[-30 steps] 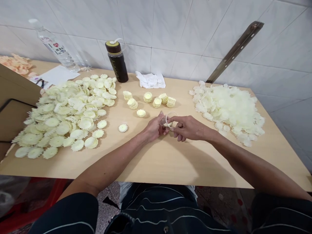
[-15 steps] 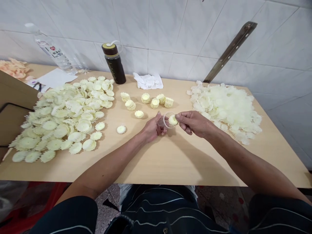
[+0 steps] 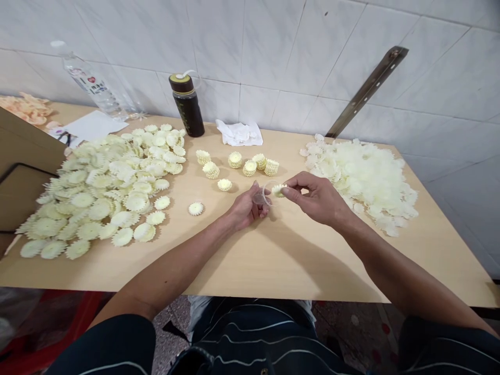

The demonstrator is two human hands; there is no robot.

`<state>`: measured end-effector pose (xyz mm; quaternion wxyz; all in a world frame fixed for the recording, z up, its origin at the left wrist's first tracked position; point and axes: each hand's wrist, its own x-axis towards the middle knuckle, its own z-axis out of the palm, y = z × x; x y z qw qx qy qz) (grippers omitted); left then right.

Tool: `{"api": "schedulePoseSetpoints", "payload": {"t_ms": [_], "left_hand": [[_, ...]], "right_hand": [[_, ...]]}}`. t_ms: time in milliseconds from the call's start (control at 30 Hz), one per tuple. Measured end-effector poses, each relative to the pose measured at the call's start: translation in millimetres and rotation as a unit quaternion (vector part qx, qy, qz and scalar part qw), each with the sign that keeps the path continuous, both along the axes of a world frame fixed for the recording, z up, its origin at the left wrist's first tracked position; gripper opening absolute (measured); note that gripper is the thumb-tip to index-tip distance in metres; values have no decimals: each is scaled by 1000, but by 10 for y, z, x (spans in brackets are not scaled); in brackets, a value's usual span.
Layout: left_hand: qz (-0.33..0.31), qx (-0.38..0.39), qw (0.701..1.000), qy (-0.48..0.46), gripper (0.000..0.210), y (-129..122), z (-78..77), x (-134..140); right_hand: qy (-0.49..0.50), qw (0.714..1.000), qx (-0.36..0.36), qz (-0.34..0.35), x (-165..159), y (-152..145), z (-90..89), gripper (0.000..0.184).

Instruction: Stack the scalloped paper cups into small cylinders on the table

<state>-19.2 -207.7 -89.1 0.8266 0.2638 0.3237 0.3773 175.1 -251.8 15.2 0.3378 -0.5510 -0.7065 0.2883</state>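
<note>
My left hand (image 3: 249,208) is closed around a small clear plastic cup (image 3: 262,196), its round mouth facing right. Between the thumb and fingers of my right hand (image 3: 314,195) is a pale yellow artificial flower piece (image 3: 278,190) with a toothed edge, close by the cup's mouth. Whether it touches the rim I cannot tell. Beyond my hands stand several small stacks of such flower pieces (image 3: 249,167). A single flower piece (image 3: 196,208) lies on the table left of my left hand.
A wide heap of toothed flower pieces (image 3: 97,195) covers the table's left side. Thin pale petals (image 3: 363,177) are piled at the right. Along the tiled wall are a dark bottle (image 3: 187,107), a clear water bottle (image 3: 94,86), a crumpled tissue (image 3: 239,133) and a leaning metal strip (image 3: 367,94).
The flower piece in my right hand has tilted from facing me to nearly edge-on. My right hand has turned a little; my left hand still holds the cup.
</note>
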Motion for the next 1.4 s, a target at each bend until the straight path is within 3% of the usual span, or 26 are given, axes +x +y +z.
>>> {"api": "schedulePoseSetpoints", "payload": {"t_ms": [200,500,700,867,1067,1200,1400], "left_hand": [[7,-3,1000,-11,48,-24,19,13],[-15,16,1000,0,53,-62,47,15],[-23,20,999,19,64,-37,35,0],[-2,8,1000,-4,57,-17,39,-12],[-9,0,1000,2,51,-25,46,-11],[-17,4,1000,0,51,-28,68,-25],[-30,13,998,-48,46,10,15,-58]], "right_hand": [[-93,994,42,32,-72,-84,105,23],[-163,975,148,26,-146,63,-110,20],[-244,964,85,66,-130,70,-86,22],[-203,971,72,105,-100,0,48,17],[-169,980,105,21,-68,28,109,21],[-103,993,61,-15,-57,63,128,28],[-44,998,33,37,-53,-17,195,34]]}}
